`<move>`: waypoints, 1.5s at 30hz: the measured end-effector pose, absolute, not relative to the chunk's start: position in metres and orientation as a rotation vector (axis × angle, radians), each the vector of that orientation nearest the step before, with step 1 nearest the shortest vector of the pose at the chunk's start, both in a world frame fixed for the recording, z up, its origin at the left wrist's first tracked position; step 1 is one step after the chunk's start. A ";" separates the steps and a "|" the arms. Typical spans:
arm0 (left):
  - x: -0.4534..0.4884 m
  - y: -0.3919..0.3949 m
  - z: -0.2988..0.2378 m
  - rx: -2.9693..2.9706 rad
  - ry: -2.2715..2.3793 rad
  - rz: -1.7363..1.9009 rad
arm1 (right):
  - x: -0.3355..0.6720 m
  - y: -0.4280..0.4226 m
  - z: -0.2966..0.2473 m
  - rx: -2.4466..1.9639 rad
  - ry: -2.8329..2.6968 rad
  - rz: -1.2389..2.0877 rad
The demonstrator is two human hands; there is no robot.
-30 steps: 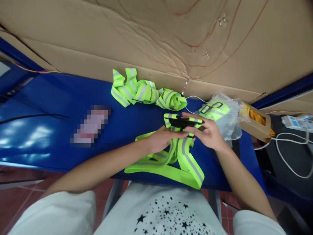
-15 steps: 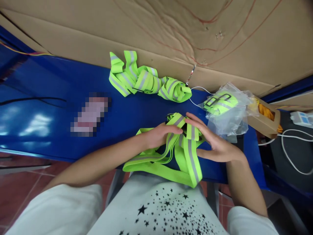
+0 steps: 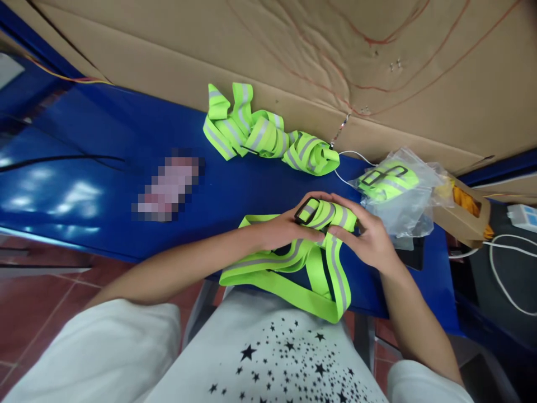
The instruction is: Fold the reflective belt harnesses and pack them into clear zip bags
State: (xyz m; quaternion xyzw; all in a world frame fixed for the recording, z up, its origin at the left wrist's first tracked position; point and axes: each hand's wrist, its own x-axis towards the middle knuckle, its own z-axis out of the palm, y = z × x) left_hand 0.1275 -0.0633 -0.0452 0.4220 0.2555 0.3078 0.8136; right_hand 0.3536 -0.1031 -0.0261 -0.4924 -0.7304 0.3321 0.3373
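A neon yellow-green reflective strap with a grey stripe lies in loops at the front edge of the blue table. Its upper part is gathered in folds between my two hands. My left hand is closed on the folds from the left, beside a black buckle. My right hand grips the same folded band from the right, its thumb across the front. Some fingers of both hands are hidden behind the strap.
More reflective straps lie heaped against the cardboard wall. On the right are clear plastic bags with a packed strap and a cardboard box. A pixelated object lies on the blue table; a black cable is farther left.
My right hand has closed in on the folds, thumb now over them. The folded band has turned, and its black buckle shows at the left. The whole view has shifted slightly.
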 end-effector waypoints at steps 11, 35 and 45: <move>0.127 -0.068 -0.038 1.097 0.487 0.611 | 0.344 -0.108 -0.022 -1.267 -1.825 0.816; 0.121 -0.071 -0.014 1.086 0.283 0.338 | 0.355 -0.133 -0.014 -0.871 -1.943 -0.223; 0.144 -0.071 0.019 1.061 0.124 0.450 | 0.358 -0.132 -0.002 -0.900 -1.831 -0.356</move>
